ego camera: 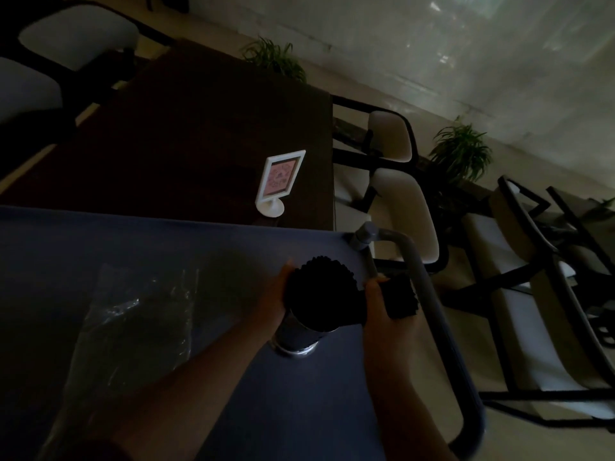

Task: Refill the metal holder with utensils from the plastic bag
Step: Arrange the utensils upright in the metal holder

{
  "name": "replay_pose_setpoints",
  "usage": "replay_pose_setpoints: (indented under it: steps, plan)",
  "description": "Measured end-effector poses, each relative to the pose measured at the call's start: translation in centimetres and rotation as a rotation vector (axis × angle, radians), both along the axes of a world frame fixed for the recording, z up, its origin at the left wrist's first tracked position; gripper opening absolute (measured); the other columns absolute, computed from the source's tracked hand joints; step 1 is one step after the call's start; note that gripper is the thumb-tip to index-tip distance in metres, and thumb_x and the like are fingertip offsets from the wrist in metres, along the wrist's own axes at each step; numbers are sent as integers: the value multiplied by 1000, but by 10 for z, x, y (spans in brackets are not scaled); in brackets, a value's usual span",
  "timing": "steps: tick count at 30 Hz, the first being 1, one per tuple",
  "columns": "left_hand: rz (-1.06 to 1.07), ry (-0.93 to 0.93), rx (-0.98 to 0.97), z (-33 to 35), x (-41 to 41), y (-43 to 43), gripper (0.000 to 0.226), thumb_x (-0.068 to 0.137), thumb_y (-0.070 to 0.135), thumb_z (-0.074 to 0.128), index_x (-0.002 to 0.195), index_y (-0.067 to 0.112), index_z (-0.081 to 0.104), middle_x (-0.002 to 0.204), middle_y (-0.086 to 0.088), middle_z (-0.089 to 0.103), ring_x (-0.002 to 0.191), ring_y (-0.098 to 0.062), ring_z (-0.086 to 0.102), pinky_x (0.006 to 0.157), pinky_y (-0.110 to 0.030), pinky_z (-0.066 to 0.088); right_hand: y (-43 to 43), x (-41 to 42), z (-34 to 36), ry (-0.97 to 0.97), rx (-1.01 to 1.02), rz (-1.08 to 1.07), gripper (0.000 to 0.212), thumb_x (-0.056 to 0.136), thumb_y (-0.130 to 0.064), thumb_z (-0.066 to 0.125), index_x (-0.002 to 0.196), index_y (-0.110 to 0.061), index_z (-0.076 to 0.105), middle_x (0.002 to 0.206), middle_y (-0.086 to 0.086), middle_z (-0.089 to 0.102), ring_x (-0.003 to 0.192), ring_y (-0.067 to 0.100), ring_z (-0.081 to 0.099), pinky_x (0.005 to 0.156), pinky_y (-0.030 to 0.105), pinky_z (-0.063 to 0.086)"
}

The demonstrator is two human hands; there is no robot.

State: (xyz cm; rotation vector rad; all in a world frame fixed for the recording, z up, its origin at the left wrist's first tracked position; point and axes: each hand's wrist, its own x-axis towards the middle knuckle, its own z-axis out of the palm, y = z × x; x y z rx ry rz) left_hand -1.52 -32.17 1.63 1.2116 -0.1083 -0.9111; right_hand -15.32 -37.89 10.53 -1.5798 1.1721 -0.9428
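Note:
A shiny metal holder (294,337) stands on the blue cart top (100,237), packed with a thick bunch of black utensils (321,294) that stick up out of it. My left hand (274,294) lies against the left side of that bunch. My right hand (382,301) grips a smaller bundle of black utensils (401,299) just to the right of the holder. The clear plastic bag (133,327) lies crumpled on the cart to the left, with dark contents I cannot make out in the dim light.
The cart's grey handle bar (429,294) curves along its right edge. Beyond it stands a dark wooden table (199,144) with a white framed sign (278,181). Light-seated chairs (402,201) with black frames and potted plants (461,151) fill the right side.

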Motion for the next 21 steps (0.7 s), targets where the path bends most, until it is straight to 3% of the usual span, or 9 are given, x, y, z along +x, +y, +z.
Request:
replay_pose_setpoints:
  steps: [2, 4, 7, 11, 13, 14, 16, 18, 21]
  plan:
    - [-64, 14, -3, -5, 0, 3, 35, 97, 47, 46, 78, 24, 64, 69, 10, 68, 75, -10, 64, 90, -36, 50, 0, 0, -7, 11, -34, 14, 10, 90, -18, 64, 88, -9, 65, 76, 4, 68, 63, -2, 63, 50, 12, 48]
    - [-147, -15, 10, -7, 0, 7, 40, 81, 67, 49, 88, 31, 65, 90, 14, 72, 93, -10, 68, 95, -34, 52, 0, 1, -13, 2, -55, 17, 11, 89, -19, 65, 94, -9, 65, 81, 3, 68, 67, -1, 64, 52, 8, 47]
    - [-173, -31, 37, -9, -2, 12, 48, 75, 75, 49, 95, 35, 66, 115, 2, 67, 114, -22, 62, 102, -42, 48, 2, 6, -21, -8, -116, 23, 13, 84, -22, 68, 91, -32, 63, 84, -1, 68, 72, 1, 66, 56, 8, 49]
    - [-22, 52, 4, -3, -5, 4, 46, 102, 33, 40, 124, -3, 57, 123, -24, 62, 106, -20, 67, 107, -47, 43, 10, 14, -31, 22, -226, 57, 40, 75, -33, 65, 100, -63, 55, 114, 4, 62, 100, 10, 65, 79, 29, 57]
    - [-29, 100, -4, -8, -7, 5, 45, 104, 27, 35, 127, -7, 52, 111, -18, 63, 81, -5, 70, 99, -42, 48, 14, 13, -38, 70, -246, 83, 54, 75, -32, 63, 112, -70, 48, 129, 3, 54, 115, 17, 59, 91, 43, 56]
    - [-65, 123, -9, -7, -9, 5, 45, 103, 32, 37, 128, -2, 53, 110, -12, 64, 82, -5, 69, 90, -35, 54, 15, 12, -41, 100, -246, 94, 61, 77, -30, 63, 118, -70, 44, 138, -1, 48, 123, 15, 54, 95, 46, 54]
    - [-142, 103, 9, -12, -13, 10, 48, 100, 40, 43, 129, 3, 53, 115, -8, 66, 103, -17, 66, 76, -22, 57, 18, 10, -47, 147, -250, 125, 74, 81, -20, 64, 134, -63, 36, 148, -11, 35, 132, -1, 40, 101, 40, 49]
    - [-62, 38, 78, -13, -13, 8, 46, 104, 23, 36, 132, -12, 45, 124, -29, 59, 123, -41, 51, 80, -22, 54, 19, 9, -53, 177, -259, 157, 83, 84, -11, 65, 145, -53, 26, 147, -18, 32, 128, -20, 30, 99, 25, 41]
    - [-85, -138, 56, -10, -17, 14, 44, 105, 8, 24, 134, -25, 31, 138, -47, 34, 131, -49, 38, 88, -26, 47, 20, 8, -57, 127, -185, 126, 92, 84, -5, 66, 147, -54, 19, 148, -12, 40, 130, -11, 38, 100, 20, 40]
